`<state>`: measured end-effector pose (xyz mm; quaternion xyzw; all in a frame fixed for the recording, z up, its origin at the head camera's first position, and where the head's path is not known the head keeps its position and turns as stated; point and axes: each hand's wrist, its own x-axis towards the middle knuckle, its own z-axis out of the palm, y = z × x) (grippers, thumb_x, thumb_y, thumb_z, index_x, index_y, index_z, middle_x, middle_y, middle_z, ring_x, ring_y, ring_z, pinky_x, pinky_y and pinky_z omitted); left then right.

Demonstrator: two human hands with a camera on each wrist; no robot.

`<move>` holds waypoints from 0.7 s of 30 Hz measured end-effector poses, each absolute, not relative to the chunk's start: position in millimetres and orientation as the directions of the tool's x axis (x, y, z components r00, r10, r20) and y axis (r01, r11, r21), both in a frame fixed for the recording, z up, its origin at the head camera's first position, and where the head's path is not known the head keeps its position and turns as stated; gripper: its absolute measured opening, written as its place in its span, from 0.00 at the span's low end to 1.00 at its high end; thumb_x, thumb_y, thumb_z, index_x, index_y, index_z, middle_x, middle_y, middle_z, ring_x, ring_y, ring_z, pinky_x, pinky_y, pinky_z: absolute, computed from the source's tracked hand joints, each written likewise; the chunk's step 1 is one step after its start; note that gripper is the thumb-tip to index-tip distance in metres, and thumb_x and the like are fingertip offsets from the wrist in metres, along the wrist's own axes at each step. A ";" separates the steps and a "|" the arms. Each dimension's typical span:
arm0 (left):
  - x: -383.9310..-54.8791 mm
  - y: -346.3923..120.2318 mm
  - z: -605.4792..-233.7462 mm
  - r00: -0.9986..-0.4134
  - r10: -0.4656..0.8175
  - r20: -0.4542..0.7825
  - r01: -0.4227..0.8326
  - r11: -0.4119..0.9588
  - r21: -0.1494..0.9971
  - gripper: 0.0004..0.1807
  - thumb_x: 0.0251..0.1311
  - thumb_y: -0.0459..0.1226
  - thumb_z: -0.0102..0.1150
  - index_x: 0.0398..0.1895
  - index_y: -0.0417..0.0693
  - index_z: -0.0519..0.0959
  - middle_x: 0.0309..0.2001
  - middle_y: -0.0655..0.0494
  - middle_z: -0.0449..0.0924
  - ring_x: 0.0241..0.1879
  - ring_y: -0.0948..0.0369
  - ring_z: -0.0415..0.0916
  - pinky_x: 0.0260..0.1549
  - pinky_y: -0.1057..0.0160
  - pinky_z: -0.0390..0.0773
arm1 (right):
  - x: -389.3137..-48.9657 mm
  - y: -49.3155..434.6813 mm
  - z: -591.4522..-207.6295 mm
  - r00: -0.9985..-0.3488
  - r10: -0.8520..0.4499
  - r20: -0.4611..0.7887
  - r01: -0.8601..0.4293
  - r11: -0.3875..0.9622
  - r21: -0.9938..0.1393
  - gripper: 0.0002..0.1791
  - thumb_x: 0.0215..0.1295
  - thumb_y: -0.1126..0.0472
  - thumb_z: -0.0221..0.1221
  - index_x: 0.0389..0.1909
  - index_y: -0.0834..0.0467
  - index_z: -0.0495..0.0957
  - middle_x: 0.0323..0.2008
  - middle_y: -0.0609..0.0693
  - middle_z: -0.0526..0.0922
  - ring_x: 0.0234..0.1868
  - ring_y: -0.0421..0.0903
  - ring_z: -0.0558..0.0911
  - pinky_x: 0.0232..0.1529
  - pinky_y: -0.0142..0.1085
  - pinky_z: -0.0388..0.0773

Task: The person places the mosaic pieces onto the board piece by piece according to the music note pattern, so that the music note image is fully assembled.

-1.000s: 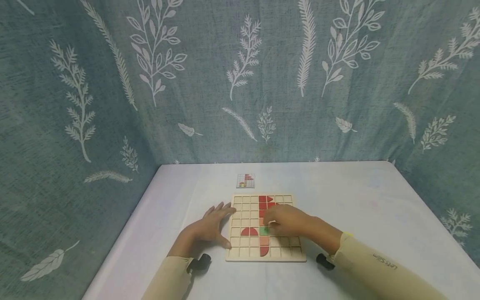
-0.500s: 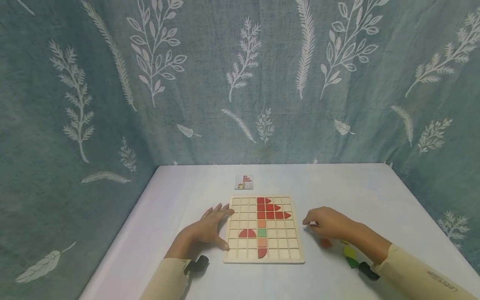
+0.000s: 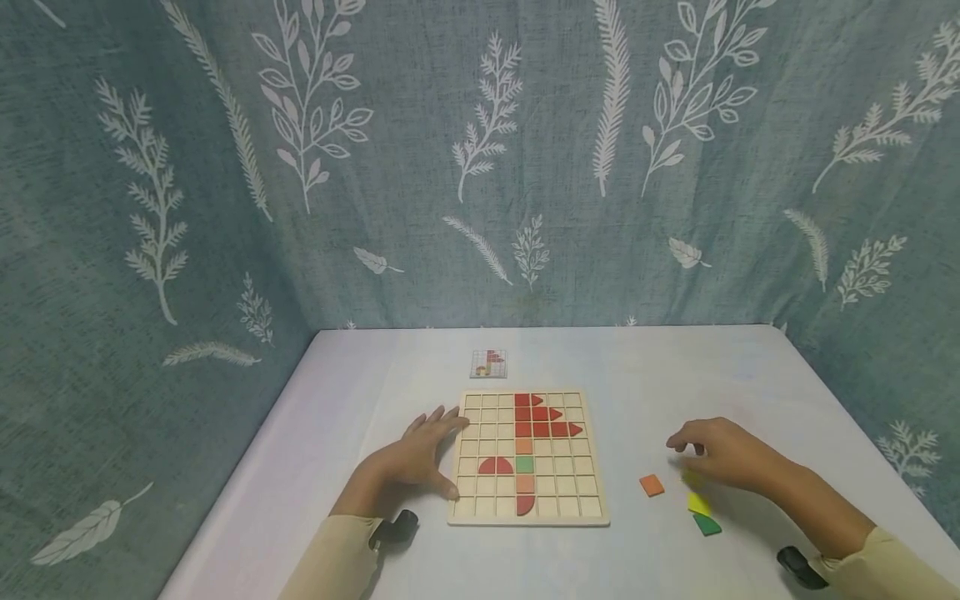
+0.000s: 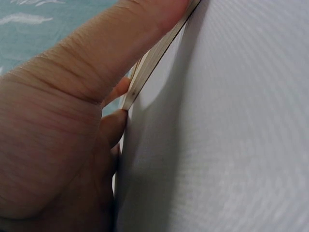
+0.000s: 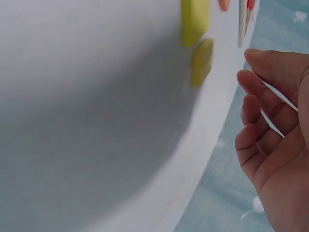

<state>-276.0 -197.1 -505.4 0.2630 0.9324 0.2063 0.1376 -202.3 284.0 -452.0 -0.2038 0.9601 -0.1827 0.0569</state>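
Observation:
A wooden grid board [image 3: 566, 467] lies mid-table, holding red tiles [image 3: 542, 430] in three pointed rows at the top. Below them run an orange square [image 3: 523, 446], a green square [image 3: 524, 464], another orange square and a red quarter-round, with two red quarter-rounds to their left. My left hand [image 3: 415, 458] rests along the board's left edge, fingers and thumb spread. Over the loose tiles to the right hovers my right hand [image 3: 731, 454], fingers loosely bent and holding nothing. Beneath it lie yellow tiles [image 5: 195, 21], partly hidden in the head view.
A green tile [image 3: 707, 524] and an orange tile [image 3: 652, 485] lie right of the board. Behind the board is a small pattern card [image 3: 489, 364] with a coloured grid picture. A leaf-patterned teal curtain [image 3: 420, 275] stands at the back and sides of the white table.
My right hand has lifted off the board's middle and moved right to above the loose tiles, uncovering the red rows. The left hand stays at the board's edge.

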 end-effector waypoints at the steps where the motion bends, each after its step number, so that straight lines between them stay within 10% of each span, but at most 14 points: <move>1: -275.7 -197.0 -505.5 -0.825 0.545 -0.147 0.432 0.777 0.458 0.69 0.19 0.67 0.76 0.74 0.58 0.59 0.77 0.54 0.45 0.76 0.53 0.34 0.71 0.48 0.34 | -200.6 287.5 -453.2 -0.914 -0.403 -0.037 -0.361 0.853 -0.377 0.14 0.55 0.62 0.68 0.43 0.56 0.85 0.39 0.42 0.84 0.37 0.40 0.77 0.34 0.37 0.78; 21: -274.1 -195.8 -503.1 -0.824 0.549 -0.140 0.433 0.770 0.468 0.68 0.20 0.65 0.77 0.74 0.58 0.59 0.77 0.53 0.46 0.76 0.52 0.34 0.71 0.47 0.33 | -184.6 287.0 -473.5 -0.926 -0.366 -0.088 -0.284 0.832 -0.476 0.16 0.51 0.55 0.72 0.42 0.51 0.85 0.40 0.38 0.81 0.37 0.38 0.75 0.36 0.36 0.78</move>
